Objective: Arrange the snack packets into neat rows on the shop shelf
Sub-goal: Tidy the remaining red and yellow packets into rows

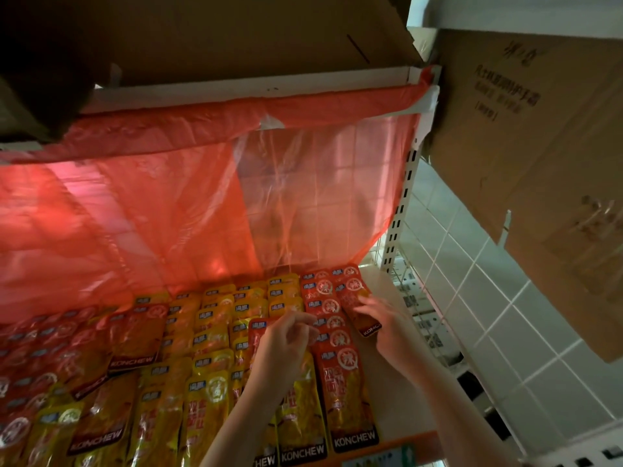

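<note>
Red and yellow snack packets lie in overlapping rows on the white shelf [387, 375]. A column of red packets [340, 382] runs up the right side, beside yellow rows [209, 392]. My right hand [384, 326] rests with spread fingers on a tilted red packet [355, 303] at the far right, thumb under its lower edge. My left hand [286, 342] hovers with curled fingers over a red packet [258, 332] lying among the yellow ones; whether it pinches that packet is unclear.
A red plastic sheet [202, 203] hangs behind the shelf. Cardboard boxes [526, 136] sit above and to the right. A perforated white upright [403, 203] stands at the shelf's right corner, with white tiled floor [505, 308] beyond.
</note>
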A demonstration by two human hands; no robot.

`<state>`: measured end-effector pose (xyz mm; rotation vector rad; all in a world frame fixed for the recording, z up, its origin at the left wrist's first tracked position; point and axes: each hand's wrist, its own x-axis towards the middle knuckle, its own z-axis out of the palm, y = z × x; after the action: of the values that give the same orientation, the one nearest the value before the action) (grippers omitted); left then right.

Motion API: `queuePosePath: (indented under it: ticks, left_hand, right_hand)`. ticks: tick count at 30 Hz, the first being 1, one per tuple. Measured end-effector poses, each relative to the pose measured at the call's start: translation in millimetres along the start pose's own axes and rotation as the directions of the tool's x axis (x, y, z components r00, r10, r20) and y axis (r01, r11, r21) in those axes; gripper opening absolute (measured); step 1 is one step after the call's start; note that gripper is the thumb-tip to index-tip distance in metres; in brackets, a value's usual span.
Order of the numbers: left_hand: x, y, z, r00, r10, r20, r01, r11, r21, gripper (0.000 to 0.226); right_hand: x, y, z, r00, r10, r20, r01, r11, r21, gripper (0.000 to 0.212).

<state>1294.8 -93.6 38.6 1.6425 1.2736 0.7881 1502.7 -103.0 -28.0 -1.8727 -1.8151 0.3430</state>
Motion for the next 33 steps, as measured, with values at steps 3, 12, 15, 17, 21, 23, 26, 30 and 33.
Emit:
queuePosePath:
  ticks: [3, 12, 15, 17, 21, 23, 26, 30, 33]
  left_hand:
    - [-3, -2, -2, 1.0, -0.013, -0.001, 0.013, 1.0, -0.021, 0.018]
    - [-7, -7, -7, 0.999, -0.01, -0.044, 0.008, 0.999, -0.036, 0.019]
    - [-9, -5, -9, 0.999, -0.01, -0.051, 0.008, 0.999, -0.041, 0.018]
    - [-10, -5, -11, 0.998, -0.005, -0.059, 0.003, 0.999, -0.032, 0.017]
    - [-10, -9, -14, 0.998, -0.01, -0.066, 0.008, 1.0, -0.028, 0.017]
    - [-11, -11, -15, 0.997, -0.018, -0.07, 0.016, 0.999, -0.03, 0.017]
    - [-12, -13, -17, 0.996, -0.023, -0.082, 0.019, 0.999, -0.043, 0.019]
    - [-12, -15, -20, 0.994, -0.043, -0.098, 0.038, 0.998, -0.052, 0.019]
    - [-12, -17, -25, 0.994, -0.031, -0.108, 0.027, 0.999, -0.034, 0.02]
  right_hand:
    - [1, 3, 4, 0.998, 0.009, 0.054, -0.012, 0.998, 0.062, 0.053]
    - [29, 7, 17, 0.932, 0.316, -0.178, -0.276, 0.936, 0.218, 0.043]
    - [38, 5, 21, 0.924, 0.361, -0.13, -0.338, 0.926, 0.169, 0.056]
    - [44, 2, 22, 0.924, 0.356, -0.14, -0.334, 0.929, 0.162, 0.05]
    - [55, -7, 25, 0.914, 0.381, -0.141, -0.321, 0.889, 0.325, 0.035]
    - [56, -9, 25, 0.908, 0.382, -0.171, -0.313, 0.891, 0.329, 0.029]
    - [56, -11, 28, 0.891, 0.4, -0.213, -0.32, 0.888, 0.329, 0.017]
    - [61, -7, 38, 0.865, 0.461, -0.2, -0.364, 0.849, 0.383, 0.014]
    - [65, -13, 35, 0.875, 0.446, -0.188, -0.341, 0.844, 0.415, 0.012]
